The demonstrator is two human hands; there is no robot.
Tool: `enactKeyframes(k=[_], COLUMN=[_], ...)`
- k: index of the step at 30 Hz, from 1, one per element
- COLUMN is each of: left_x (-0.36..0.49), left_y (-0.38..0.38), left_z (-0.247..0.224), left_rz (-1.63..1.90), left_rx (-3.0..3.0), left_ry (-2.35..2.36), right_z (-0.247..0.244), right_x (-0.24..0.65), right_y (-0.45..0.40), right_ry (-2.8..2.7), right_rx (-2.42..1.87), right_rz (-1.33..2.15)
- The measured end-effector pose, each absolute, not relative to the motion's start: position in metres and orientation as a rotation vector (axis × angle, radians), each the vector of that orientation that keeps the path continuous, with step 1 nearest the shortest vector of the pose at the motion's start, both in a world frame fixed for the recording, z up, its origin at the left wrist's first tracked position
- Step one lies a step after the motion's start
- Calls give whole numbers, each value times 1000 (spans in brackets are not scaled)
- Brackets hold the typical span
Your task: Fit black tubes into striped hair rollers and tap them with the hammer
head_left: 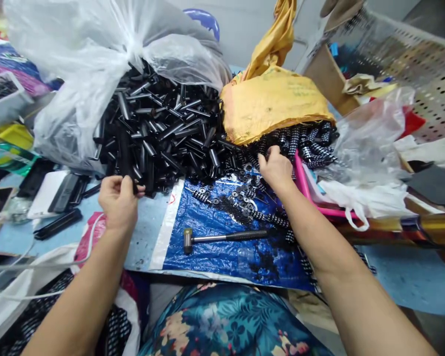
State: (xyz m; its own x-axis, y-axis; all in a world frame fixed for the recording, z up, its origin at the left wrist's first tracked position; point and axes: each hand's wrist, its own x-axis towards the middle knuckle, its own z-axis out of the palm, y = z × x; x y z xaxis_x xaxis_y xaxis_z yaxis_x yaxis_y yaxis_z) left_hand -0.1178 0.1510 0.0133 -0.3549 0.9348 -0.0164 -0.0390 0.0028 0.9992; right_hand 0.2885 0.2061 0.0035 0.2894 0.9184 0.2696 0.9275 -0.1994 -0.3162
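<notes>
My left hand (119,200) is closed around the lower end of a black plastic handle (125,148), at the left front of a heap of similar glossy black handles (178,128). Over at the right, my right hand (276,168) touches a pile of black cylinders with white-dotted surfaces (307,143). Its fingers are bent together, and what they pinch, if anything, is hidden. Between the hands, washers and small discs (241,193) lie scattered on a blue plastic sheet (215,262). A hammer (222,237) with a dark grip lies crosswise there.
A white plastic bag (77,59) spills the handles; a yellow sack (278,104) covers the dotted cylinders. Pink-edged tray (302,180) and clear bags (371,133) crowd the right. A white power bank (48,193) and cable (92,237) lie left. A perforated basket (430,84) stands behind.
</notes>
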Motion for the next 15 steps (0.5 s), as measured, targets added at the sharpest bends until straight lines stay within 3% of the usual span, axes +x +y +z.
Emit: enactKeyframes(k=[3, 9, 15], left_x=[-102, -75, -70], left_y=[124, 95, 91], left_z=[18, 13, 21], left_rz=[1673, 1474, 1395], left_rx=[784, 509, 391], left_ry=[1427, 1339, 1149], right_z=[0, -5, -9], right_x=[283, 296, 295], right_y=[236, 235, 173], right_ry=[-1663, -1467, -1274], right_rx=[-2286, -2174, -1769], right_rz=[-32, -5, 391])
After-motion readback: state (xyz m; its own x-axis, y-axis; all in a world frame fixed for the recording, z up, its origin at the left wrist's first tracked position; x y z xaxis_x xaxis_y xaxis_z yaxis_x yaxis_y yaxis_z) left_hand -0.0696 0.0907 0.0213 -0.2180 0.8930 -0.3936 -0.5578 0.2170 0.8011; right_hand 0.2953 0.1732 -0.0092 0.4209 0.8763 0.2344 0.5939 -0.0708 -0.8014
